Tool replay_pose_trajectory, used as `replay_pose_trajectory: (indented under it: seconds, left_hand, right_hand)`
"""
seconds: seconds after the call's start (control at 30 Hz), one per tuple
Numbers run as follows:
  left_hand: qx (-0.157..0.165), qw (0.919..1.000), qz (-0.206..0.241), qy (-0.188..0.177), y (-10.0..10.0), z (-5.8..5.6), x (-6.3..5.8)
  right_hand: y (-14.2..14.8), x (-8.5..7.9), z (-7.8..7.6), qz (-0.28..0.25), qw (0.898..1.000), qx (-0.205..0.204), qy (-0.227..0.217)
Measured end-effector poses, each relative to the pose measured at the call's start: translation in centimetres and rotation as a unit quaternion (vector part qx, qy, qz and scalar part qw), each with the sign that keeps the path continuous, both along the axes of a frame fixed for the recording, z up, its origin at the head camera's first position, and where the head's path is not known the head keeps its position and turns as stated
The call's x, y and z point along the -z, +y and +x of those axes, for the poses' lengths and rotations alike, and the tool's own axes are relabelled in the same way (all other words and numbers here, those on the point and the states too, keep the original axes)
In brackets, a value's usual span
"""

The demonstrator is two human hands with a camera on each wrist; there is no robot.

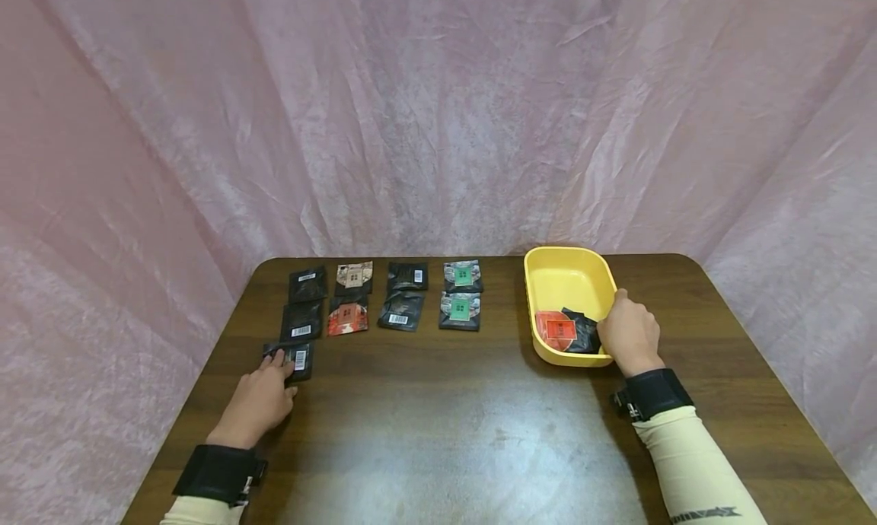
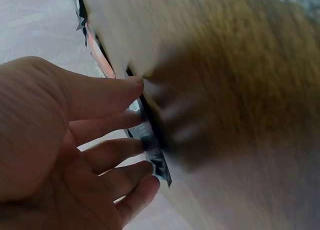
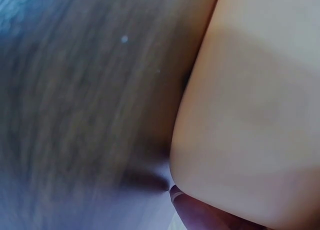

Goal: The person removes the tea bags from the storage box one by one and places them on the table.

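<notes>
At the table's left, my left hand (image 1: pixel 256 401) touches a black packet (image 1: pixel 299 362) with a white barcode label, the nearest of a column of three. In the left wrist view its fingers (image 2: pixel 117 149) reach across the packet, fairly straight, and the thumb lies by the packet's edge. My right hand (image 1: pixel 630 336) grips the right-side rim of a yellow plastic basket (image 1: pixel 572 256). Inside lie a red-labelled packet (image 1: pixel 556 331) and a black one (image 1: pixel 584 335). The basket's wall (image 3: pixel 240 105) fills much of the right wrist view; most of the hand is hidden there.
Behind the left hand lie two black packets, one in the middle (image 1: pixel 301 321) and one farther back (image 1: pixel 307 284). Beside them are a beige packet (image 1: pixel 354 278), a red packet (image 1: pixel 348 316), two black packets (image 1: pixel 401 312) and two green-labelled packets (image 1: pixel 460 310). A pink curtain (image 1: pixel 438 114) hangs behind the table.
</notes>
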State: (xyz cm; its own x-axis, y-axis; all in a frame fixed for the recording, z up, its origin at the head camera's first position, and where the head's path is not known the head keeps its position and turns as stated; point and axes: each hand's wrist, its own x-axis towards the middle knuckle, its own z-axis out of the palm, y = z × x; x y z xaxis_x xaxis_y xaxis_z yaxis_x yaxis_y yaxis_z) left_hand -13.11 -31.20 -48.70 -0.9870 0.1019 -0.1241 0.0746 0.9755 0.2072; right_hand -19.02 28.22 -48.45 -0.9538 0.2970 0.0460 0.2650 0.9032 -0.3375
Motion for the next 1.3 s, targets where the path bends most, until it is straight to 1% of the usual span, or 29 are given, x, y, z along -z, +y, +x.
replay_pose_trajectory:
  seconds: [0.17, 0.3, 0.43, 0.53, 0.6, 0.7, 0.8, 0.87, 0.97, 1.17, 1.23, 1.3]
  left_hand:
    - [0.003, 0.9999, 0.012, 0.007, -0.1, 0.5, 0.1]
    - [0.009, 0.9998, 0.012, 0.014, 0.1, 1.0, 0.0]
    - [0.011, 0.9997, -0.002, 0.024, 0.9, 1.3, -0.7]
    - [0.026, 0.9985, -0.004, 0.047, 2.0, 1.1, -1.5]
    - [0.046, 0.9968, 0.0, 0.066, 3.3, 0.9, -2.0]
    - [0.078, 0.9929, 0.004, 0.09, 5.7, 0.3, -2.8]
    - [0.119, 0.9874, 0.014, 0.103, 8.7, -0.6, -3.6]
    - [0.148, 0.9831, 0.024, 0.105, 11.0, -1.4, -4.2]
    - [0.19, 0.9764, 0.036, 0.096, 14.5, -2.4, -4.9]
    - [0.276, 0.956, 0.042, 0.09, 21.9, -4.2, -6.4]
    - [0.3, 0.9478, 0.036, 0.101, 24.4, -4.8, -6.7]
    - [0.316, 0.9417, 0.02, 0.115, 26.7, -5.3, -6.8]
  right_hand:
    - [0.0, -0.3, 0.0, 0.005, 1.0, -0.002, 0.003]
    - [-0.1, -0.4, 0.0, 0.001, 1.0, -0.002, -0.002]
    - [-0.2, -0.4, 0.1, 0.0, 1.0, -0.003, -0.006]
    - [-0.2, -0.5, 0.1, 0.0, 1.0, -0.002, -0.008]
    - [-0.1, -0.5, 0.1, -0.001, 1.0, 0.0, -0.011]
    - [0.0, -0.4, 0.2, -0.002, 1.0, 0.001, -0.014]
    - [0.1, -0.2, 0.3, 0.0, 1.0, -0.003, -0.009]
    - [0.1, -0.1, 0.3, 0.0, 1.0, -0.006, -0.005]
    - [0.1, 0.1, 0.3, 0.002, 1.0, -0.005, -0.002]
    - [0.1, 0.2, 0.2, 0.003, 1.0, -0.005, 0.001]
    - [0.1, 0.2, 0.2, 0.005, 1.0, -0.005, -0.001]
    - [0.0, 0.1, 0.2, 0.008, 1.0, -0.006, -0.004]
